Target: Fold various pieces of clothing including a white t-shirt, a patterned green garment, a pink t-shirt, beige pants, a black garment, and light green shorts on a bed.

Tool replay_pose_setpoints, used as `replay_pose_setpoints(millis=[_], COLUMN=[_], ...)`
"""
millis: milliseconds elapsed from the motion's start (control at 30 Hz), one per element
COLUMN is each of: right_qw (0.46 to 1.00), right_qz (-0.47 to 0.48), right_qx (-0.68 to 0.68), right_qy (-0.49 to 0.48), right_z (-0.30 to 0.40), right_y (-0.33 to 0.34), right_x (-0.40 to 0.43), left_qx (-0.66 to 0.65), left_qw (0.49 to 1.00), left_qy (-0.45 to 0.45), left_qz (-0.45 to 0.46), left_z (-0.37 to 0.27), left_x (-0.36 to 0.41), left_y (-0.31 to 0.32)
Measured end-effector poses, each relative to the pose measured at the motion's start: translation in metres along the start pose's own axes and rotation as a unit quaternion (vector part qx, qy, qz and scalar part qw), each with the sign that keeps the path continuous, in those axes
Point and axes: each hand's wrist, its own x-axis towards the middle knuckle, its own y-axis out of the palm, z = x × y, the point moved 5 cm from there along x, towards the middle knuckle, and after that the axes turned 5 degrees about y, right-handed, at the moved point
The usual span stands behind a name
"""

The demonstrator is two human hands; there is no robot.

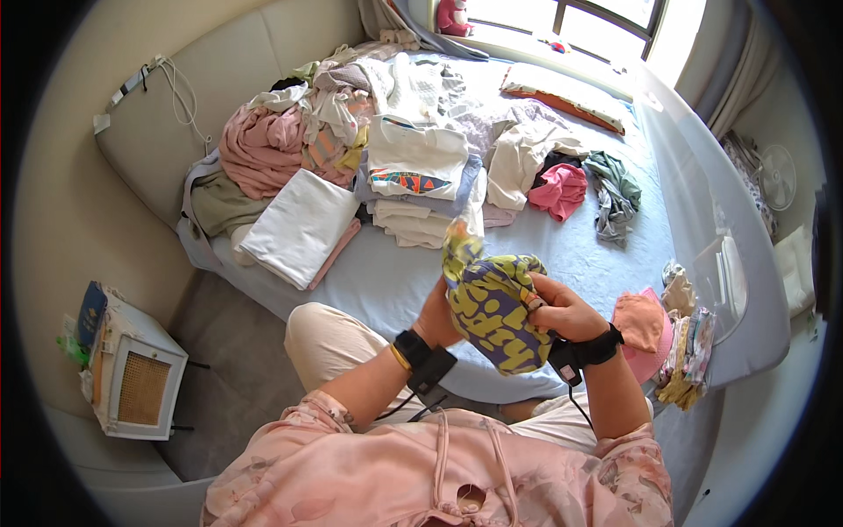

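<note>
Both hands hold up a small purple and yellow-green printed cloth, which looks like a garment and bears large lettering. My left hand grips its left side, with the fingers partly hidden behind the fabric. On the right edge, my right hand pinches the cloth between thumb and fingers. The cloth's upper left end is blurred. Beyond it, a stack of folded clothes with a white printed T-shirt on top rests on the light blue bed sheet. A folded white cloth lies over a pink one to the left.
Rumpled clothes and a pink blanket are heaped at the back left. Loose garments, including a pink one, lie to the right. A mesh bed guard lines the right edge. A white cabinet with a rattan door stands at left.
</note>
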Motion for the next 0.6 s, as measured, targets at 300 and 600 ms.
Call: replay_pose_setpoints(millis=[300,600], right_qw=[0.989,0.971], right_qz=[0.003,0.06], right_qx=[0.094,-0.172], right_qy=[0.118,0.152], right_z=[-0.043,-0.011], right_y=[-0.038,-0.093], right_x=[0.028,0.113], left_qx=[-0.246,-0.054], left_qw=[0.966,0.946], left_qy=[0.016,0.059], left_qz=[-0.08,-0.314], left_z=[-0.049,-0.143], left_x=[0.023,0.051], left_y=[-0.065,-0.151])
